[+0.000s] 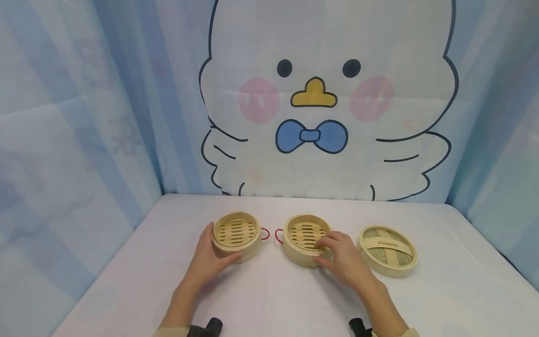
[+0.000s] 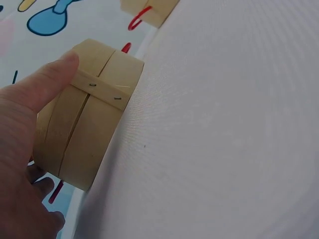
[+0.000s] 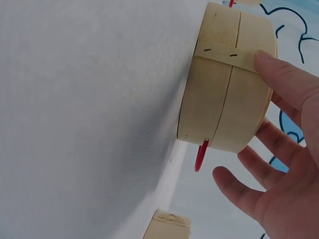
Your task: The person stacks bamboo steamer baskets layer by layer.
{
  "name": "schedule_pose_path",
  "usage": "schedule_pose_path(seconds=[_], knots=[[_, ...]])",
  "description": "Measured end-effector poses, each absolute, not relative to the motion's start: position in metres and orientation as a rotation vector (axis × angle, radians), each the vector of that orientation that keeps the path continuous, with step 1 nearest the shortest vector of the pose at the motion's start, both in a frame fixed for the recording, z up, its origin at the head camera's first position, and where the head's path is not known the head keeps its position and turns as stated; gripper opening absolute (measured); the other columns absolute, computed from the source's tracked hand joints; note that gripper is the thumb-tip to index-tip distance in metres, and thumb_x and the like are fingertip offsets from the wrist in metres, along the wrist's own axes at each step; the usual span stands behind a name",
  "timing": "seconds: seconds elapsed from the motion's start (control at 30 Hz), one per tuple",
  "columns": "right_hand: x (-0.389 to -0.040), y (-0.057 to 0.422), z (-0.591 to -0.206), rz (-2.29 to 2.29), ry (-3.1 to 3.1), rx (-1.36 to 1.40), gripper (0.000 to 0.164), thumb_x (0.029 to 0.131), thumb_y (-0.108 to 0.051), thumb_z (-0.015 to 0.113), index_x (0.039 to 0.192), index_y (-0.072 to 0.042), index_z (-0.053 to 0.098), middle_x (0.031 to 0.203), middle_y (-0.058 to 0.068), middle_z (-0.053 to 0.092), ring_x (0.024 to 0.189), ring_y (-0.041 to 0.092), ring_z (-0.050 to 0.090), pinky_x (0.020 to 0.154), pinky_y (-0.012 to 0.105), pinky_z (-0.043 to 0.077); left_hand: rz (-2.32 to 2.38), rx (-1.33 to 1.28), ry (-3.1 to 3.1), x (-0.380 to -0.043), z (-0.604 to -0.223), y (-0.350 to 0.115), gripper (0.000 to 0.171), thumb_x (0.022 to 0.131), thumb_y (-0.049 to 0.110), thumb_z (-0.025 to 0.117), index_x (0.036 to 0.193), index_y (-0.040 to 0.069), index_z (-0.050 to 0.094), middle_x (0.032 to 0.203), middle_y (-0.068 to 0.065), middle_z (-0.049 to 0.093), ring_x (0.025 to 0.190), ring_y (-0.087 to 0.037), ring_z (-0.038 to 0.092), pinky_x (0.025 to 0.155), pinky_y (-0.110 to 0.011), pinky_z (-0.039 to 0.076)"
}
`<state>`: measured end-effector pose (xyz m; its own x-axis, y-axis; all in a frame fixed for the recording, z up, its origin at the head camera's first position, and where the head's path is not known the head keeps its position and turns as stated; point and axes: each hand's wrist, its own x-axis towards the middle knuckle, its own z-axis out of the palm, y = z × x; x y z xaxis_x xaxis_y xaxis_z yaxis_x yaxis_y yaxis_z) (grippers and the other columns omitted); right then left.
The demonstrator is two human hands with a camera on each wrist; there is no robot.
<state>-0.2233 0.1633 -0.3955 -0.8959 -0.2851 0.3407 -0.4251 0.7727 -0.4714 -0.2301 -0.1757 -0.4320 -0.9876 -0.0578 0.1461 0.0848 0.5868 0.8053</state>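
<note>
Two round bamboo steamer baskets stand on the table, each with a slotted floor and a red loop at its side. My left hand (image 1: 206,264) holds the left steamer basket (image 1: 252,250), thumb at the near wall and fingers round the far left side. My right hand (image 1: 346,260) grips the right steamer basket (image 1: 299,252) at its near right rim. In the right wrist view, the thumb presses the upper edge of that basket (image 3: 207,94) beside a stapled strip. The left wrist view shows the left thumb on the other basket's wall (image 2: 94,124).
A woven bamboo steamer lid (image 1: 389,250) with a strap handle lies to the right of my right hand. The white-covered table (image 1: 269,299) reaches back to a curtain (image 1: 181,93) printed with a cartoon bird.
</note>
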Motion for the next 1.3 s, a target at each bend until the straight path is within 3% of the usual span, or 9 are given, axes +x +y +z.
schedule_pose_path(seconds=[0.63, 1.1, 1.3], knots=[[-0.2246, 0.1626, -0.3974, 0.96, -2.712, 0.61, 0.022, 0.085, -0.004, 0.08, 0.097, -0.016, 0.066, 0.107, 0.002, 0.055, 0.13, 0.042, 0.038, 0.106, 0.062, 0.036, -1.38, -0.028, -2.645, -0.2293, -0.4324, -0.179, 0.119, 0.08, 0.04, 0.087, 0.158, -0.005, 0.01, 0.163, -0.027, 0.014, 0.15, -0.042, 0.014, 0.119, -0.056, 0.015], [-0.2261, 0.1625, -0.3986, 0.981, -2.638, 0.659, 0.025, 0.084, -0.003, 0.08, 0.098, -0.019, 0.066, 0.108, 0.0, 0.054, 0.129, 0.041, 0.038, 0.103, 0.064, 0.038, -1.401, -0.017, -2.636, -0.2299, -0.4333, -0.1787, 0.12, 0.078, 0.04, 0.088, 0.159, -0.004, 0.009, 0.163, -0.026, 0.015, 0.15, -0.042, 0.014, 0.119, -0.057, 0.016], [-0.2276, 0.1645, -0.3999, 0.97, -2.499, 0.711, 0.029, 0.079, 0.001, 0.082, 0.096, -0.016, 0.066, 0.103, 0.0, 0.055, 0.121, 0.043, 0.044, 0.1, 0.064, 0.036, -1.392, -0.013, -2.638, -0.2306, -0.4335, -0.1767, 0.12, 0.078, 0.04, 0.088, 0.158, -0.004, 0.01, 0.163, -0.026, 0.015, 0.149, -0.043, 0.015, 0.119, -0.057, 0.016]])
